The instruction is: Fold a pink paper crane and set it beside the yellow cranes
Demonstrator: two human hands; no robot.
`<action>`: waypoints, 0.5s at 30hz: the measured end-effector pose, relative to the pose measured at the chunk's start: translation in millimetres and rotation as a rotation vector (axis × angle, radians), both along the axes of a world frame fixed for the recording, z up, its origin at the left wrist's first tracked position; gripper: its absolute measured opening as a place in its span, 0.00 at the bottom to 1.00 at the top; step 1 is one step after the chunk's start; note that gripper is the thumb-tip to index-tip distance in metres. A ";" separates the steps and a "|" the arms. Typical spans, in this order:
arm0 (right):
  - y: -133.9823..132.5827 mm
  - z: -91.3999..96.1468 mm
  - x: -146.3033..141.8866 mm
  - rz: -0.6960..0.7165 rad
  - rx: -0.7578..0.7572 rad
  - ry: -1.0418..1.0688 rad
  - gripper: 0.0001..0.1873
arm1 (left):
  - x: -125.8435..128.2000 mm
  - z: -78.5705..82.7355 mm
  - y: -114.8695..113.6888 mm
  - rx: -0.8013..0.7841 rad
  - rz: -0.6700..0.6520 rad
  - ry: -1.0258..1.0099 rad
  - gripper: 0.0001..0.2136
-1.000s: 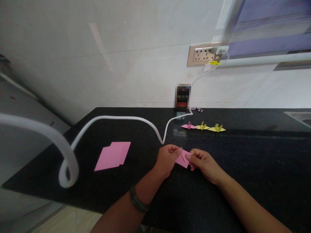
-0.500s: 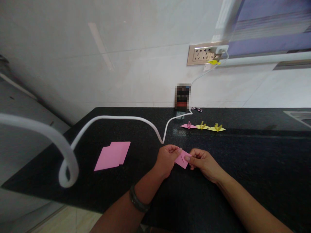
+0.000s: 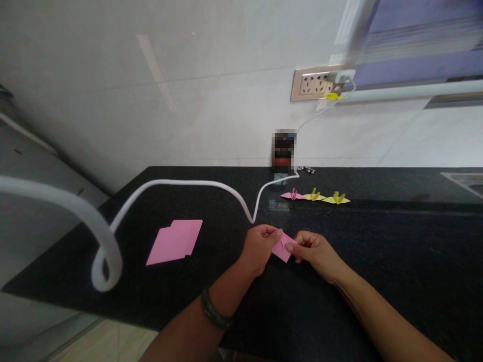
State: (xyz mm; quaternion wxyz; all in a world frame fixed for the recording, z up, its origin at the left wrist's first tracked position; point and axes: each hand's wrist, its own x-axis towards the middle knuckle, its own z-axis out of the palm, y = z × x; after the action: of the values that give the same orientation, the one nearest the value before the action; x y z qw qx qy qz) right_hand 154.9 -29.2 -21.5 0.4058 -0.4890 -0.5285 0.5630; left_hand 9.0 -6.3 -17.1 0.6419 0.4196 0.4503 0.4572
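A small folded pink paper (image 3: 282,251) is held between both hands over the dark countertop. My left hand (image 3: 259,249) pinches its left and upper edge between thumb and fingers. On the other side, my right hand (image 3: 315,254) grips the right corner, its thumb lying on the paper's face; the fingers behind are partly hidden. A slit or fold line shows in the middle of the paper. Off to the left lie overlapping pink paper sheets (image 3: 171,241). Beyond the hands, a pink paper crane (image 3: 293,195) stands in a row with two yellow paper cranes (image 3: 314,196).
A white flexible stand arm (image 3: 188,182) curves across the left and centre of the black countertop (image 3: 222,211). Behind it, a blurred-out upright device (image 3: 284,151) leans near the wall, its cable running to a wall socket (image 3: 315,84). A sink edge (image 3: 464,178) shows at far right.
The right thumb has shifted very slightly left on the folded pink paper. Everything else looks the same.
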 end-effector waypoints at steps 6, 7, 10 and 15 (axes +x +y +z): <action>-0.6 0.7 -0.5 0.011 0.016 -0.055 0.12 | -1.2 -2.7 0.1 0.010 -0.007 0.012 0.10; -0.6 0.2 -0.4 0.010 0.020 -0.061 0.12 | -1.4 -2.7 0.1 0.011 -0.008 0.016 0.10; 0.0 -1.5 -0.1 0.011 0.029 -0.076 0.13 | -1.9 -1.9 -0.3 0.015 -0.019 0.022 0.11; 0.4 -1.4 -0.3 0.019 0.027 -0.110 0.12 | -2.4 -2.6 -0.2 0.017 -0.019 0.015 0.12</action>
State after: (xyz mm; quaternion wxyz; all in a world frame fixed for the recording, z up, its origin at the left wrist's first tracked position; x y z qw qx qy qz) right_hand 154.7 -28.8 -22.9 0.3775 -0.5087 -0.5619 0.5320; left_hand 6.6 -6.5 -19.6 0.6393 0.4328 0.4471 0.4518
